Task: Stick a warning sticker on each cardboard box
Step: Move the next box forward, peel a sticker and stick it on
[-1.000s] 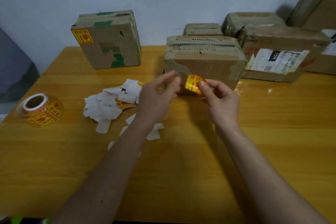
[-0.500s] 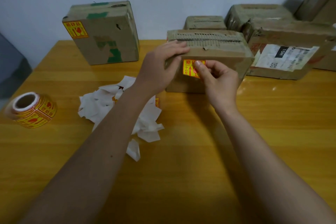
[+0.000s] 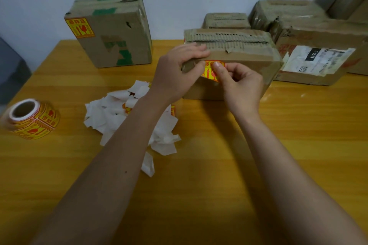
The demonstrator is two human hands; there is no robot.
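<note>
- A cardboard box (image 3: pixel 235 53) is seen in the middle of the frame, standing on a wooden table (image 3: pixel 199 185).
- A yellow and red warning sticker (image 3: pixel 209 70) is placed on the front side of this box, near its upper left corner.
- The left hand (image 3: pixel 179 73) is laid over the upper left corner of the box: the fingers are stretched across the top, and the thumb is pressed on the front side just beside the sticker.
- The right hand (image 3: pixel 239 83) is held against the front of the box; its thumb is pressed on the sticker, and the other fingers are curled in. Whether anything is held inside them cannot be told.
- A second box (image 3: pixel 113 32) is stood upright in the upper left of the frame, and a sticker of the same kind (image 3: pixel 79 27) is already seen on its upper left corner.
- A roll of stickers (image 3: pixel 31 119) is laid at the left edge of the frame, well apart from both hands.
- A heap of white backing papers (image 3: pixel 119 113) is spread on the table under the left forearm.
- More boxes (image 3: pixel 318 42) are stacked in the upper right of the frame, against the wall; a white shipping label (image 3: pixel 316 59) is seen on one of them.
</note>
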